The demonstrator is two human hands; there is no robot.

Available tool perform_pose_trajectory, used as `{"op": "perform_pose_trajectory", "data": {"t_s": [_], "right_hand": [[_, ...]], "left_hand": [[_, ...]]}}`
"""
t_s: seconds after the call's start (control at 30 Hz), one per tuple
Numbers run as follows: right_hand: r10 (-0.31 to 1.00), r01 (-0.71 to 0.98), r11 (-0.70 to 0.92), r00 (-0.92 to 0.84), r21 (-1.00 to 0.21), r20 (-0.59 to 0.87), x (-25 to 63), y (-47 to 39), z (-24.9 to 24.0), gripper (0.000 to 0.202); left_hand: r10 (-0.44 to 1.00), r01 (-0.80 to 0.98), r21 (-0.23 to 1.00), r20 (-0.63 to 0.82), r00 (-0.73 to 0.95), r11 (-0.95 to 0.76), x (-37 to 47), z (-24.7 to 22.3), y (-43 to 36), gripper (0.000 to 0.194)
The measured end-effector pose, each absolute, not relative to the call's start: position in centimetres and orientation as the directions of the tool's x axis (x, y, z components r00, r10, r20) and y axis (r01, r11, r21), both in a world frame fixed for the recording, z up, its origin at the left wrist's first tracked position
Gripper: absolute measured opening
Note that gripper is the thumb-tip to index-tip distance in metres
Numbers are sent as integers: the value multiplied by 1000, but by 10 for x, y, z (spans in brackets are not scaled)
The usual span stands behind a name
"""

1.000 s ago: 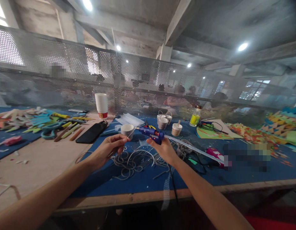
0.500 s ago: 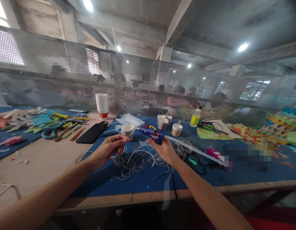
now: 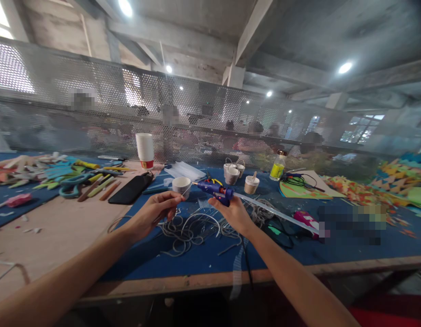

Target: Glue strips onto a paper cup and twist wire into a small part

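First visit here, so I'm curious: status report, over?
Right grip: around blue plastic glue gun. Left grip: pinching thin grey strand near gun's tip. White round cup just behind. Tangled grey cord on table underneath.

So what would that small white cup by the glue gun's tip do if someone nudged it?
The white cup would probably shift easily, since it looks small and thin-walled. Knocked over, it might roll in a curve, as its round side seems to narrow downward. Squeezing could dent that thin rim.

A black phone [image 3: 130, 188] lies near teal-handled scissors [image 3: 74, 181], a bottle [image 3: 277, 169] well apart.
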State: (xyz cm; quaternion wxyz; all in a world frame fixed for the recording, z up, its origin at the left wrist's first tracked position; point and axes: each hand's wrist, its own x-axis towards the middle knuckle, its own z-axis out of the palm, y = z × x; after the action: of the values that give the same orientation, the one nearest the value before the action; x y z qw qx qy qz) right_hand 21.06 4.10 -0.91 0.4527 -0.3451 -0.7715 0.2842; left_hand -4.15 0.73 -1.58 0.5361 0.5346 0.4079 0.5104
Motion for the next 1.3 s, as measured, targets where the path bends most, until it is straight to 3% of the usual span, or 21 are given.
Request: {"op": "perform_pose_trajectory", "data": {"t_s": [1.3], "right_hand": [[792, 286, 596, -361, -750, 492, 210, 43, -13, 38]], "left_hand": [[986, -111, 990, 102, 132, -87, -43, -18, 8, 21]]}}
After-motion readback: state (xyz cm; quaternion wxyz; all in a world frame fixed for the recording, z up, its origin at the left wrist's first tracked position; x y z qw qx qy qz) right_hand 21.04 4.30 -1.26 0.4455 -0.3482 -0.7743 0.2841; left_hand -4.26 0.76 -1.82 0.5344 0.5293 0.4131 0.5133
